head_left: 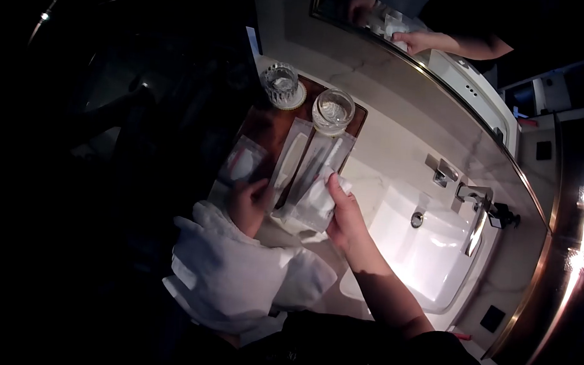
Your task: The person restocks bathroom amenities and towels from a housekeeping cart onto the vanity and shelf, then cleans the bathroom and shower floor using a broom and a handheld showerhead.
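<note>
My right hand [345, 216] is closed on a clear plastic packet [314, 200] with something white inside, held over the near end of a brown tray [277, 125]. My left hand [249, 205], smeared by motion, is at the tray's lower left edge; its finger state is unclear. A white cloth [230, 269] hangs over the left forearm. On the tray lie a long wrapped pale item [291, 157] and, to its left, a smaller packet [243, 161] with a white and red content. Another long, thin packet [334, 155] lies just beyond my right hand.
Two glasses stand at the tray's far end, one [280, 81] on a round coaster, the other [333, 111] to its right. On the right are a white sink [428, 258], a metal faucet [478, 224] and a dark bottle [504, 215]. A gold-framed mirror [469, 79] runs behind.
</note>
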A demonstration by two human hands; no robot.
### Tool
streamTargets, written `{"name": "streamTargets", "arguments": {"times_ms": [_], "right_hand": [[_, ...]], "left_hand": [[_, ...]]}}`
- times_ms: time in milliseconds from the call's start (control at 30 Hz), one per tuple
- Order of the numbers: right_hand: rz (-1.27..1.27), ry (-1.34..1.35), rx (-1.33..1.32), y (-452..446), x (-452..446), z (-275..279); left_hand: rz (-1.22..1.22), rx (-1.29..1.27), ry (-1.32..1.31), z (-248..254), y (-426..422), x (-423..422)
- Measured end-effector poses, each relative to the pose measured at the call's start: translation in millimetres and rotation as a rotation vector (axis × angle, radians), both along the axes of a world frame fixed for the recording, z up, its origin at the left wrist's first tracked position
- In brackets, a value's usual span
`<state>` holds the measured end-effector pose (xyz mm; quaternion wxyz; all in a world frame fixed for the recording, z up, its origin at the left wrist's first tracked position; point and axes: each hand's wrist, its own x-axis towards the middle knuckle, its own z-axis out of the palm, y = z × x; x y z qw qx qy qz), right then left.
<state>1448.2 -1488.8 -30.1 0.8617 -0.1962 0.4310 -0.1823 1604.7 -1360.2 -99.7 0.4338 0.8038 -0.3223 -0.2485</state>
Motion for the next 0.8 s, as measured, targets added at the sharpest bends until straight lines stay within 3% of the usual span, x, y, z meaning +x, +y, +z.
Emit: {"name": "streamTargets", "arguments": {"times_ms": [33, 67, 133, 167, 200, 267, 333, 367, 400, 433, 467, 533, 600, 633, 667, 733, 767, 800], "right_hand": [[-0.015, -0.039, 0.024, -3.1, 0.3, -0.1], [-0.030, -0.079, 0.046, -4.7, 0.1, 0.0], [-0.053, -0.104, 0.042, -1.7, 3.5, -2.0], [-0.029, -0.141, 0.015, 2.1, 5.2, -6.6], [-0.003, -0.181, -0.013, 5.5, 8.2, -9.2], [0.033, -0.132, -0.049, 9.2, 12.4, -7.1], [0.187, -0.171, -0.018, 5.1, 8.4, -16.6], [0.196, -0.366, 0.063, 2.6, 8.0, -14.2], [0.201, -0.366, 0.066, -2.1, 6.8, -10.5], [0.225, -0.438, 0.048, -9.1, 7.8, -4.4], [0.246, -0.511, 0.031, -14.7, 9.2, 5.2], [0.214, -0.536, 0.069, -27.7, 10.8, 16.9], [0.614, -0.025, -0.566, -39.5, 12.7, 19.3], [0.554, 0.036, -0.802, -30.8, 16.0, 17.1], [0.555, 0.031, -0.800, -23.9, 16.3, 18.3], [0.806, -0.129, -1.387, -12.0, 15.3, 22.8], [1.038, 0.093, -1.484, -5.0, 17.4, 55.6], [1.011, 0.141, -1.725, 5.8, 17.5, 45.9]], "left_hand": [[-0.071, -0.052, -0.517, -0.8, -0.7, 1.0], [-0.074, -0.054, -0.513, -1.6, -0.8, -3.3], [0.139, -0.312, 0.279, 29.6, -6.4, -15.8], [0.028, -0.168, 0.729, 60.1, -4.7, -15.3], [-0.016, -0.194, 0.854, 66.1, -5.6, -26.5], [-0.249, -0.161, 0.789, 62.9, -6.5, -33.2], [-0.112, -0.196, 0.857, 62.3, -2.2, -34.9], [-0.063, -0.178, 1.092, 58.2, 3.3, -30.8], [-0.009, -0.158, 1.330, 53.2, 8.4, -27.6], [-0.133, -0.133, 1.420, 46.5, 10.7, -22.7], [-0.128, -0.133, 1.421, 40.7, 16.3, -19.6], [-0.083, -0.083, 1.717, 39.3, 23.0, -14.5], [0.012, -0.079, 1.571, 51.6, 29.0, -14.2], [0.091, -0.016, 1.509, 55.4, 30.0, -11.4], [0.169, 0.048, 1.446, 57.3, 31.7, -9.2], [0.161, -0.056, 1.358, 56.8, 39.3, -5.5], [0.121, -0.112, 1.376, 56.0, 42.5, -3.6], [0.080, -0.167, 1.393, 55.4, 45.1, -3.0]]}}
